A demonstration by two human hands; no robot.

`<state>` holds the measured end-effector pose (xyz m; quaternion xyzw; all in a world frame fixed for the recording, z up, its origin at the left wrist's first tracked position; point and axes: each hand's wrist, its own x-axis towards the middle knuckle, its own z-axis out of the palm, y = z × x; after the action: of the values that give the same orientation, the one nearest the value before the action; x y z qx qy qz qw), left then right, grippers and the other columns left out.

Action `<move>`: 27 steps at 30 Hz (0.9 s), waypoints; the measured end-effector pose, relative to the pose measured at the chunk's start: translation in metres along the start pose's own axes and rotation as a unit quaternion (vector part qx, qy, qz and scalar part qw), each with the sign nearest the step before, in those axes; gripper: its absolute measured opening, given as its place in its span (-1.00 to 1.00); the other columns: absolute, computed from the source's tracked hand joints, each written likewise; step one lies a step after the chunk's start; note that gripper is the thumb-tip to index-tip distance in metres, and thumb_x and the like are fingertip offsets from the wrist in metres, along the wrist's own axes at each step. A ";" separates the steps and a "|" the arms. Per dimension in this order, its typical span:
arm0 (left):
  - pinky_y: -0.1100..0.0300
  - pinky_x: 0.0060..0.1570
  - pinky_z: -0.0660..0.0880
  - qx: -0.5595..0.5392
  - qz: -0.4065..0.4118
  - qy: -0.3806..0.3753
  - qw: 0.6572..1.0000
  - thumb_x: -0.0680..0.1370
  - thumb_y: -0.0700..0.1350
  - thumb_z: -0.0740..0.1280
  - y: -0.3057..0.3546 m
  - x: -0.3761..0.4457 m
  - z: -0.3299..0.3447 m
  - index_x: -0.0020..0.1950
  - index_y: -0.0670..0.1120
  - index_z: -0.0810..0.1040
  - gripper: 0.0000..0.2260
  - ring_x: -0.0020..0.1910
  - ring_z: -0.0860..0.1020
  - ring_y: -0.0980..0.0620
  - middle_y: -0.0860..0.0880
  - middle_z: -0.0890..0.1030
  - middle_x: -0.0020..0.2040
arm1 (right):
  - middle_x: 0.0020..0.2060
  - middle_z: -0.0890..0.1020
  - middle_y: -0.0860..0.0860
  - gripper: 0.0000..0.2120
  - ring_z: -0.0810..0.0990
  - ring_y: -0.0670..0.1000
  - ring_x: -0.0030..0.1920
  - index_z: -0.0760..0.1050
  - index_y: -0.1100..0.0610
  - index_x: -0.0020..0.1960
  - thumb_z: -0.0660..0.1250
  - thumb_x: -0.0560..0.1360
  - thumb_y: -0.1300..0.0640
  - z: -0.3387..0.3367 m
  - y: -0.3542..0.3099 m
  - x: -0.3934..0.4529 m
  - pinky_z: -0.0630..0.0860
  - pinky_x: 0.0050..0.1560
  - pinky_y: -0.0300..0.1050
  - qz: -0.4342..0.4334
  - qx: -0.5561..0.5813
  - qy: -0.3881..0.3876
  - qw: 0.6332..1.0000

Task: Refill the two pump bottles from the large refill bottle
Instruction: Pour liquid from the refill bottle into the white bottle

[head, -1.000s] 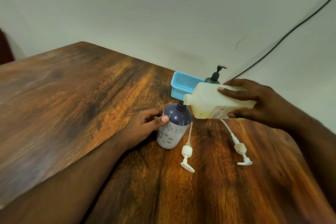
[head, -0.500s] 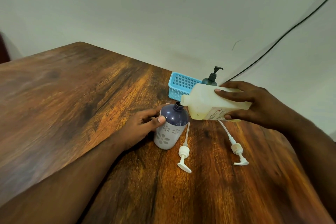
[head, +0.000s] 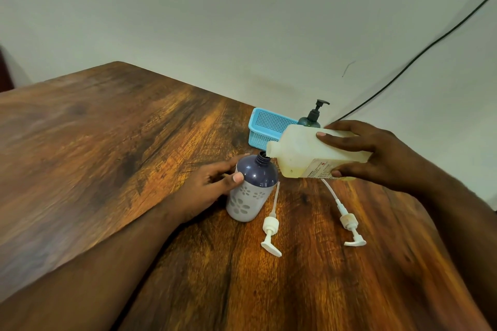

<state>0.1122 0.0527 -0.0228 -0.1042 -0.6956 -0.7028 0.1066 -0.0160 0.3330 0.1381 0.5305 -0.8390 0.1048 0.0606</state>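
Observation:
A purple pump bottle (head: 251,191) with a white flower pattern stands open-necked on the wooden table (head: 107,156). My left hand (head: 212,188) grips its side. My right hand (head: 376,154) holds the large translucent refill bottle (head: 304,154) tipped on its side, spout right at the purple bottle's neck; yellowish liquid pools in its lower part. Two white pump heads with tubes lie on the table, one (head: 270,234) just right of the purple bottle, the other (head: 349,226) under the refill bottle. A dark green pump bottle (head: 312,117) with a black pump stands behind.
A light blue mesh basket (head: 266,126) sits against the wall behind the bottles. A black cable (head: 419,56) runs up the wall to the right. The table's left half is bare wood; its far edge meets the grey wall.
The refill bottle's spout has stayed at the purple bottle's neck, with its tilt barely changed. Both hands keep their grips. The view has shifted slightly.

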 end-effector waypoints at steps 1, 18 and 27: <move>0.07 0.24 0.54 -0.001 -0.001 0.000 1.000 0.50 0.13 0.32 0.000 0.000 0.000 0.36 0.14 0.50 -0.58 0.30 0.56 0.09 0.07 0.62 0.29 | 0.38 0.37 0.01 -0.38 0.40 0.07 0.33 0.18 -0.40 0.37 0.34 0.38 -0.21 0.000 0.000 0.000 0.54 0.22 0.05 -0.001 0.001 0.002 1.000; 0.19 0.13 0.57 -0.008 -0.002 0.001 1.000 0.48 0.13 0.33 0.002 0.000 0.001 0.31 0.12 0.54 -0.60 0.26 0.58 0.10 0.09 0.64 0.25 | 0.39 0.38 0.06 -0.36 0.40 0.09 0.33 0.13 -0.41 0.38 0.33 0.39 -0.17 -0.002 -0.002 0.001 0.54 0.22 0.01 -0.008 -0.013 0.004 1.000; 0.21 0.14 0.56 -0.006 0.004 -0.006 1.000 0.52 0.06 0.33 0.007 -0.002 0.003 0.25 0.29 0.57 -0.69 0.27 0.57 0.16 0.15 0.63 0.25 | 0.38 0.39 0.09 -0.39 0.39 0.12 0.33 0.14 -0.42 0.37 0.28 0.38 -0.26 -0.004 -0.004 0.002 0.55 0.19 0.04 -0.012 -0.019 0.001 1.000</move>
<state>0.1158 0.0559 -0.0165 -0.1121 -0.6919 -0.7056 0.1044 -0.0132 0.3309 0.1430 0.5391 -0.8345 0.0888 0.0721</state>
